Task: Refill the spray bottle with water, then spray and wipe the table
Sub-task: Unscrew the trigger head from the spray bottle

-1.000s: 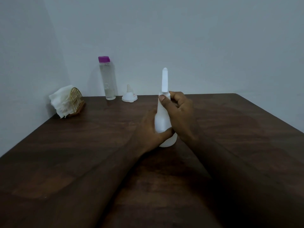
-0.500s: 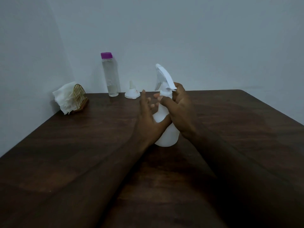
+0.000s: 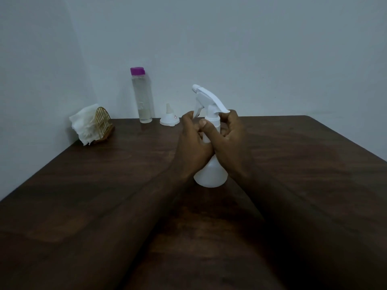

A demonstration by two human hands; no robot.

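Left hand (image 3: 193, 147) back round spray bottle (image 3: 211, 174), capped water bottle (image 3: 143, 99) behind.

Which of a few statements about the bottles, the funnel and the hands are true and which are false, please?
1. The spray bottle stands upright on the table. True.
2. The left hand and the right hand both hold it. True.
3. The water bottle has no cap. False: its purple cap is on.
4. The funnel sits in the spray bottle's neck. False: it rests wide end down on the table, beside the water bottle.
5. Tissues sit at the table's far left. True.
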